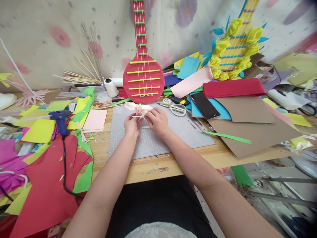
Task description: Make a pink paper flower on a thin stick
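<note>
Over the grey cutting mat [123, 142], my left hand [132, 125] and my right hand [158, 122] meet with fingers bent. A thin wooden stick [137, 116] runs level between them, its left part at my left fingertips and its right end reaching my right fingers. Just beyond the fingertips is a piece of pale pink crepe paper [138, 107], gathered and crumpled. Some of the paper passes behind my right hand, so its full shape is hidden. Both hands are closed; the exact grip of the right fingertips is partly covered.
A red paper lute [144, 81] leans behind the mat. Scissors [177, 109], a tape measure [166, 101] and a phone [205, 105] lie to the right, near brown cardboard [247, 132]. At left are a blue glue gun [60, 120], pink paper squares [95, 120] and red sheets [53, 178].
</note>
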`<state>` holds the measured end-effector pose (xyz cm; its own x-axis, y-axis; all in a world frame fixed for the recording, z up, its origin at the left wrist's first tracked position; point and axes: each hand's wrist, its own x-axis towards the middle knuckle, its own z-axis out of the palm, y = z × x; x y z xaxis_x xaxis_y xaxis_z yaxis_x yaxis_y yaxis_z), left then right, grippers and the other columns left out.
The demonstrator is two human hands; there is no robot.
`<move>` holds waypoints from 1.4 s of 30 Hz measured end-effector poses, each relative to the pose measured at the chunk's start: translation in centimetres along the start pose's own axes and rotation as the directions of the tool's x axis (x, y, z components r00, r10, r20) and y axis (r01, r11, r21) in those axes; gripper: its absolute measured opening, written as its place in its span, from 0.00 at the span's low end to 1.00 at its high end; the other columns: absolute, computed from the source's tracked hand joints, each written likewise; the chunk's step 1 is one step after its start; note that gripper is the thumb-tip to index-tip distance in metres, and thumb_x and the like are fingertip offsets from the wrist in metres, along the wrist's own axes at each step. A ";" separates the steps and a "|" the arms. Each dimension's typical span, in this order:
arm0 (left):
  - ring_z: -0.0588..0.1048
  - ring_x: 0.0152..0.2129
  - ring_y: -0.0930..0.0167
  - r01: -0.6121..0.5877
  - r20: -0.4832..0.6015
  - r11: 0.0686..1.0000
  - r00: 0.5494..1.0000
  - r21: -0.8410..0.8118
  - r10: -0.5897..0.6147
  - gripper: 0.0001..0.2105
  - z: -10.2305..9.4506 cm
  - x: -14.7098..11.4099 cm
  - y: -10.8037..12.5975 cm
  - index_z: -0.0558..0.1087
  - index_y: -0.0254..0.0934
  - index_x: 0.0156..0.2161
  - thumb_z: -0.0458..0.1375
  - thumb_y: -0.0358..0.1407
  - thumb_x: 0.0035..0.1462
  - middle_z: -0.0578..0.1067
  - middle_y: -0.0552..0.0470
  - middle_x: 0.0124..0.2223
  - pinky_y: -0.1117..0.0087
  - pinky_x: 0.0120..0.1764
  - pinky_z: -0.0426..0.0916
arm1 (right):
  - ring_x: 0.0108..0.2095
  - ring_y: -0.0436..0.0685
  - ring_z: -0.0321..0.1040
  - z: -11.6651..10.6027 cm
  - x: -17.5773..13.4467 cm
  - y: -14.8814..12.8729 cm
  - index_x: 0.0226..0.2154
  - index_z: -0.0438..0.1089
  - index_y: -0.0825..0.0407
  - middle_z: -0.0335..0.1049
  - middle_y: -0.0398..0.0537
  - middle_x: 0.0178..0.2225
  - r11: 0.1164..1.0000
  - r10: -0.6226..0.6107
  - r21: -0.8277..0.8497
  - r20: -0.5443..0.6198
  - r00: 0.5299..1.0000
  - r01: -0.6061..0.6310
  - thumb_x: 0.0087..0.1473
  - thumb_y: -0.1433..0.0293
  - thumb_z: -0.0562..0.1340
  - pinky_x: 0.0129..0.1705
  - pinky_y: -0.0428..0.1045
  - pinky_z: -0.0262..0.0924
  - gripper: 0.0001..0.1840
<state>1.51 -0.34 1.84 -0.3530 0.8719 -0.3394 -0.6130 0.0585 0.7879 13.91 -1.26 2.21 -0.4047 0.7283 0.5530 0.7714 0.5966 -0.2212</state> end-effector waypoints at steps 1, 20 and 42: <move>0.74 0.25 0.75 -0.005 0.000 1.000 1.000 0.001 0.005 0.10 0.0 0.0 0.0 0.65 0.35 0.28 0.60 0.21 0.41 0.73 0.55 0.26 0.70 0.34 0.71 | 0.42 0.58 0.56 0.1 0.0 0.0 0.35 0.68 0.51 0.68 0.51 0.37 1.000 -0.003 -0.001 0.000 1.000 0.003 0.59 0.67 0.49 0.45 0.53 0.49 0.14; 0.75 0.31 0.72 -0.033 0.141 0.999 0.989 -0.018 0.035 0.08 0.3 -0.6 -0.5 0.70 0.32 0.24 0.56 0.18 0.40 0.74 0.52 0.27 0.65 0.45 0.70 | 0.33 0.55 0.67 0.3 0.3 1.1 0.35 0.72 0.50 0.73 0.48 0.34 0.880 0.413 0.194 0.141 0.900 -0.434 0.54 0.64 0.54 0.34 0.49 0.56 0.12; 0.75 0.24 0.76 -0.065 0.133 0.994 0.990 0.089 0.053 0.10 -0.3 -0.5 -0.3 0.69 0.30 0.32 0.58 0.18 0.44 0.76 0.53 0.27 0.65 0.42 0.70 | 0.25 0.52 0.65 0.8 0.3 1.3 0.26 0.73 0.53 0.70 0.46 0.23 0.748 0.473 0.332 0.342 0.812 -0.575 0.52 0.59 0.54 0.30 0.47 0.52 0.18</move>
